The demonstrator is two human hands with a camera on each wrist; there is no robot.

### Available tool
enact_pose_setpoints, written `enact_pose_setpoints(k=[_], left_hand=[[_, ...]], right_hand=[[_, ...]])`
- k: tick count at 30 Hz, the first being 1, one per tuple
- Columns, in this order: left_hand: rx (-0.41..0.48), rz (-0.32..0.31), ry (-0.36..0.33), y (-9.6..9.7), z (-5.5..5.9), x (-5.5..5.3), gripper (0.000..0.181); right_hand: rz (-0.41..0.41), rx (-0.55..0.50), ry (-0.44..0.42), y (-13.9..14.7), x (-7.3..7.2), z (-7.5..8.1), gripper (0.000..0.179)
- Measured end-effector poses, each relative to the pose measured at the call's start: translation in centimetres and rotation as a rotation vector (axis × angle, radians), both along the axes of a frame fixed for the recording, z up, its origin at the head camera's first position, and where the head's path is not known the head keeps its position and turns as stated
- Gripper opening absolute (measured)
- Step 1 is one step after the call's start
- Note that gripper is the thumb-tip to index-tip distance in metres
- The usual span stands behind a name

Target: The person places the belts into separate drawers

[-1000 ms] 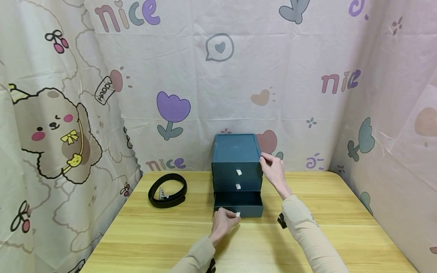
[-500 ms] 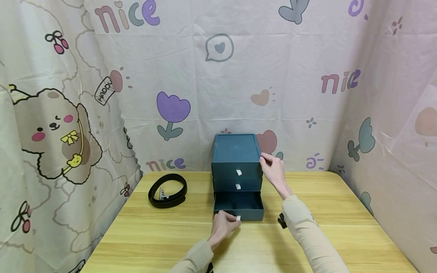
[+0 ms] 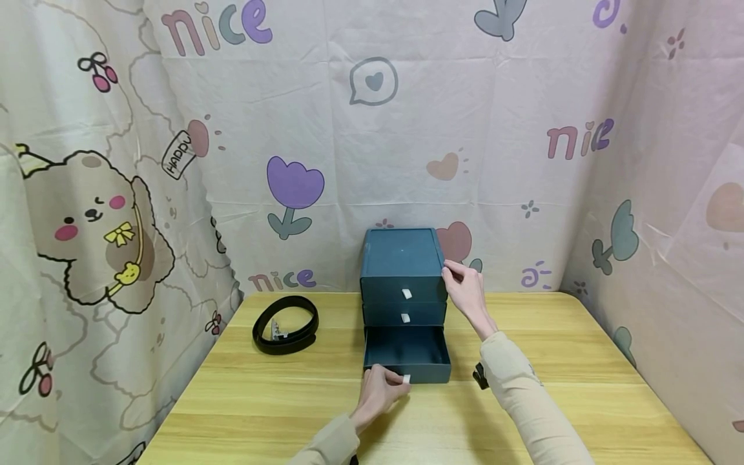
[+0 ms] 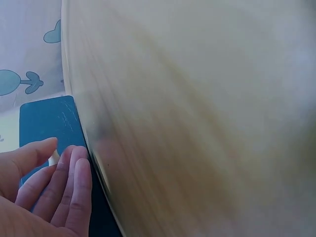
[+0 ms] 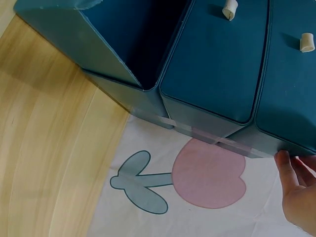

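A dark blue-green drawer cabinet (image 3: 403, 250) stands on the table, with white pull tabs on its drawers. Its bottom drawer (image 3: 437, 374) is pulled out, and the inside shows bare. My left hand (image 3: 378, 392) pinches that drawer's white tab (image 3: 406, 379) between thumb and index finger; in the left wrist view the tab shows between thumb and fingers, the others lying side by side. With its fingertips, my right hand (image 3: 467, 294) touches the cabinet's upper right edge, seen also at the side of the top drawer (image 5: 289, 98) in the right wrist view. Middle (image 5: 217, 59) and top drawers are closed.
To the left of the cabinet a coiled black belt (image 3: 286, 345) with a silver buckle (image 3: 278, 330) lies on the wooden table (image 3: 552, 361). A printed cloth (image 3: 372, 148) hangs behind the table and along both sides.
The bottom drawer has slid further out toward me, my left hand moving back with its tab. My right hand has stayed at the cabinet's edge, and the belt has not moved.
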State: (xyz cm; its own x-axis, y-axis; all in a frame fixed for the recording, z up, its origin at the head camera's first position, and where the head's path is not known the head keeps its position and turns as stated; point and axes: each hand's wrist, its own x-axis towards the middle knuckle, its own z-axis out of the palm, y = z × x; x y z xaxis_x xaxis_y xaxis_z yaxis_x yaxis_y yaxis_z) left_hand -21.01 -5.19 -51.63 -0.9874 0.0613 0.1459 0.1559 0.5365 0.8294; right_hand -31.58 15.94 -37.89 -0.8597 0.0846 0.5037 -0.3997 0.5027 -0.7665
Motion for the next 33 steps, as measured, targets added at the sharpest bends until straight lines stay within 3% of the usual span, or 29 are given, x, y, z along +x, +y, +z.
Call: enact_pose_setpoints(k=[19, 26, 33], left_hand=[[0.004, -0.094, 0.006, -0.3, 0.3, 1.6, 0.007], [0.003, -0.097, -0.062, -0.5, 0.6, 1.9, 0.009], [0.013, -0.123, -0.072, -0.7, 0.6, 2.0, 0.009]], right_hand=[[-0.002, -0.002, -0.001, 0.0, 0.1, 0.1, 0.033], [0.007, -0.004, -0.007, 0.0, 0.1, 0.1, 0.034], [0.001, 0.003, -0.002, 0.0, 0.1, 0.1, 0.034]])
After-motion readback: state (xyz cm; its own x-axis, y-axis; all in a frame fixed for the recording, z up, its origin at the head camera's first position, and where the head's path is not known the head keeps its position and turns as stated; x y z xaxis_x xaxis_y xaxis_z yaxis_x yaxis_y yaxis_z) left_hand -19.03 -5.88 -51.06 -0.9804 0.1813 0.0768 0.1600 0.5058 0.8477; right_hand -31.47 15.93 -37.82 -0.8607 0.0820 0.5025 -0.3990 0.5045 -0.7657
